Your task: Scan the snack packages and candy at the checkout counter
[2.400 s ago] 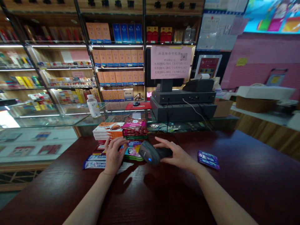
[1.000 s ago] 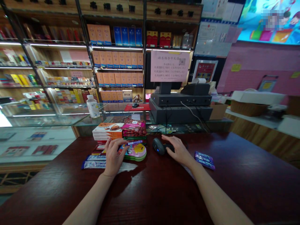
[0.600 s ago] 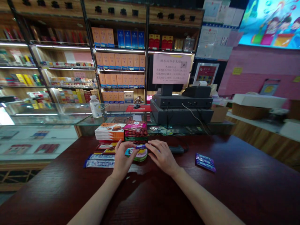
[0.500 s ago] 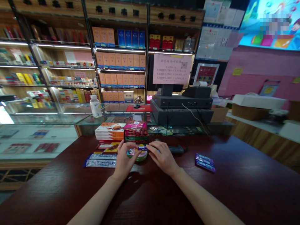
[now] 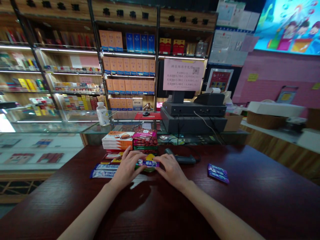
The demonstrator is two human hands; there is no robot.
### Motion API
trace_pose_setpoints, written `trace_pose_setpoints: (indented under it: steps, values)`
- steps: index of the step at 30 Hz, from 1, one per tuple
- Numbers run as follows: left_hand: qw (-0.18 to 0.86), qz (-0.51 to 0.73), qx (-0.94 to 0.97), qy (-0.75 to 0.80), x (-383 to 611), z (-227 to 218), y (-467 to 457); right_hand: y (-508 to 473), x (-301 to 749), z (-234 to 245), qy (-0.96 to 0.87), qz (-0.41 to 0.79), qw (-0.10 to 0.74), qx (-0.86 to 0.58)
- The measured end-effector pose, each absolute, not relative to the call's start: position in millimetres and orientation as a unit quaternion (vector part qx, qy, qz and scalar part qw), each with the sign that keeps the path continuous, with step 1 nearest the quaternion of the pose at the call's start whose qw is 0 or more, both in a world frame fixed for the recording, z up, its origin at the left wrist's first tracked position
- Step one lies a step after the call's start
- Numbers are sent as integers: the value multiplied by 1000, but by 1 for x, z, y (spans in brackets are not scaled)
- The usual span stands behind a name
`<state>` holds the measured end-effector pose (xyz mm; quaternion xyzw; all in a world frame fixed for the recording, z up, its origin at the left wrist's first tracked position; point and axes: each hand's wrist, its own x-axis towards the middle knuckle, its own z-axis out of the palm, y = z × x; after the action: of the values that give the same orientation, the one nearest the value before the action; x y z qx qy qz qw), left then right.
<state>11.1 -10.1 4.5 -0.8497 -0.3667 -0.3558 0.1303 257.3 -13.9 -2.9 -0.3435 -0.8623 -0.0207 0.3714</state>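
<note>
The left fingertips (image 5: 138, 160) and right fingertips (image 5: 158, 161) press in from opposite ends of 1 purple-wrapped bar (image 5: 147, 163), which lies level between them. Both sets of fingers are curled and closed onto it, though the thumbs are too hidden to show how firmly it is pinched. The left hand (image 5: 126, 169) and the right hand (image 5: 171, 172) meet over this single small item, with only the length of the bar between them.

Just beneath and behind the bar sits a round packet (image 5: 149, 169), green at the rim and yellow on top. The black handheld barcode scanner (image 5: 182, 159) lies on the counter just right of the right hand, out of both hands, its cable trailing behind it.

Further out, blue-and-white wrapped bars (image 5: 103, 173) lie flat to the left. Orange boxes (image 5: 117, 140) and a pile of red-and-pink packets (image 5: 145, 137) stand in 2 stacks just ahead of the hands. Purple sachets (image 5: 218, 173) rest well to the right on the dark red wooden counter (image 5: 260, 203). Beyond it, a water bottle (image 5: 102, 114) stands on a glass display case (image 5: 50, 126), beside a grey till (image 5: 193, 121) with a pink notice (image 5: 182, 75) above it.
</note>
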Motion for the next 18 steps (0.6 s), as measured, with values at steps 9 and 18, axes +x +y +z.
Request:
trace_pose_setpoints:
  steps: [9,18]
  values:
    - [165,-334,-856,-358,-19,-6,-23,-22,227,-5,-879,-23,315,-357]
    - [144,-281,-877,-361,-27,-19,-30,-27,214,-25,-906,-72,259,-327]
